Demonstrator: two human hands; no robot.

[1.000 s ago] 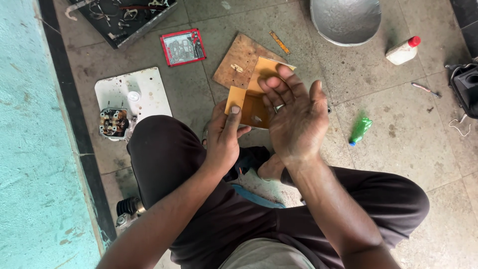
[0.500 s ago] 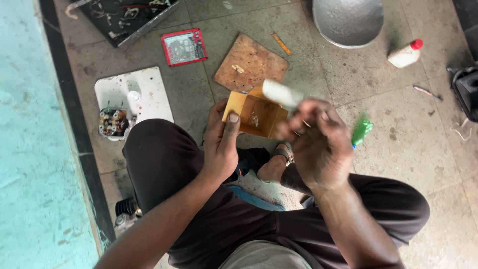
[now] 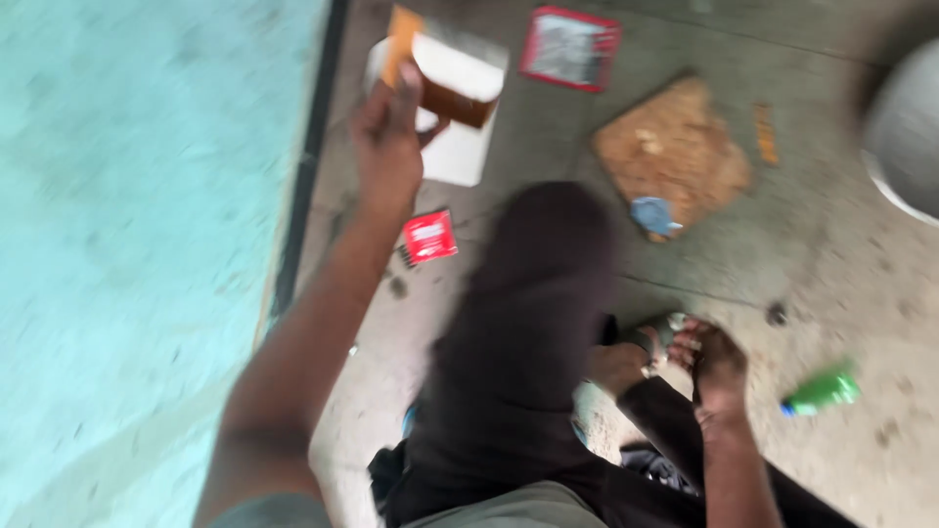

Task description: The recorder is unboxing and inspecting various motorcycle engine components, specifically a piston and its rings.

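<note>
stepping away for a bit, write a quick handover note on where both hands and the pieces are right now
Left hand is stretched out, gripping an orange-brown flat piece above the white board by the teal wall.
Right hand is low by the foot, fingers on a small pale object; the blur hides whether it is gripped.
Brown board lies on the floor with a small blue scrap on it. Green bottle lies right of the right hand; a red packet lies under the left forearm.
Done: orange-brown piece lifted off the floor.
Left: it is not yet set down.
</note>
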